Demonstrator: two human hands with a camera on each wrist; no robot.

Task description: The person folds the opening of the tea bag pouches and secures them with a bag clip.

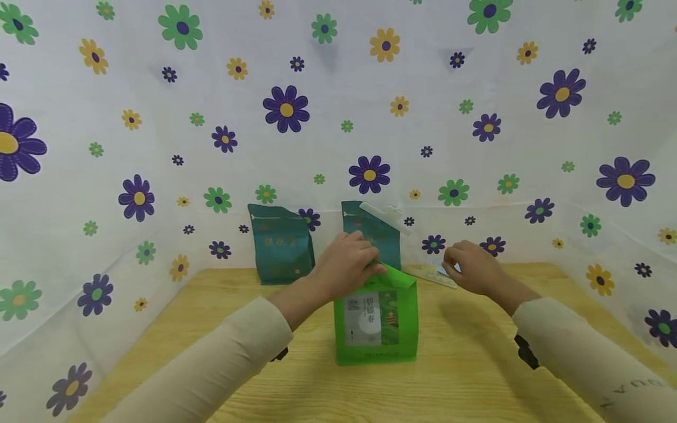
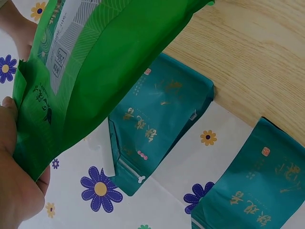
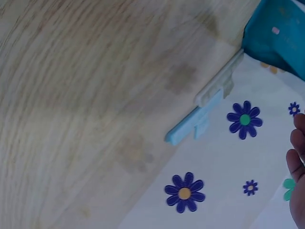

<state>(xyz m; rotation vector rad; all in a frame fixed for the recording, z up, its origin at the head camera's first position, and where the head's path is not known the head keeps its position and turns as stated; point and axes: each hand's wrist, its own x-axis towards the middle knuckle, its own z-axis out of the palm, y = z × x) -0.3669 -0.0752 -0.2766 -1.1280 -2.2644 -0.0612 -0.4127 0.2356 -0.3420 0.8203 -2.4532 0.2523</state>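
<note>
My left hand grips the folded top of a bright green tea bag, which stands upright on the table with its printed label facing me. In the left wrist view the green bag fills the upper left, its top edge pinched between thumb and fingers. My right hand hovers to the right, fingers loosely bent, with nothing seen in it. Below and left of it, a pale blue sealing clip and a whitish sealing clip lie end to end by the table's back edge.
Behind the green bag stands a teal bag with a white sealing clip across its top. Another teal bag stands farther left. A flower-printed cloth encloses the back and sides of the wooden table.
</note>
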